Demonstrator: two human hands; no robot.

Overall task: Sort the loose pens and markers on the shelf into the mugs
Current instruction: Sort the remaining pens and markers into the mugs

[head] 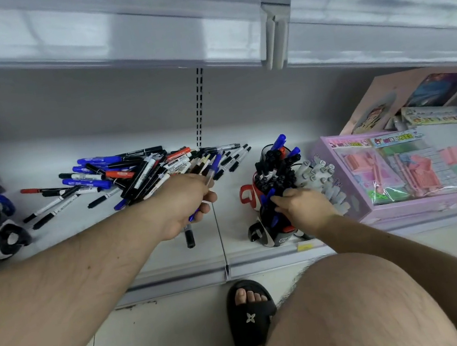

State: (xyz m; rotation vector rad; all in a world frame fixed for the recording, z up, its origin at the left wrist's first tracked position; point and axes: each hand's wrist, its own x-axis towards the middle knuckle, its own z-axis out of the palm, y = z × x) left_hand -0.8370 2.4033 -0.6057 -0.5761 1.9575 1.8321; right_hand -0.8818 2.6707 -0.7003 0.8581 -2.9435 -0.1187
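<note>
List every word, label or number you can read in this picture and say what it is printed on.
None can be read.
Loose pens: barrel labels too small.
Pink box: coloured header print blurred.
Mug by the right hand: label blurred.
Yellow tag on the shelf edge: too small.

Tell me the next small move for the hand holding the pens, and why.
Probably carry the left hand, which grips a few pens, right to the red-handled mug packed with black-capped markers and drop them in. The right hand already grips that mug, and the loose pile of pens remains unsorted.
</note>
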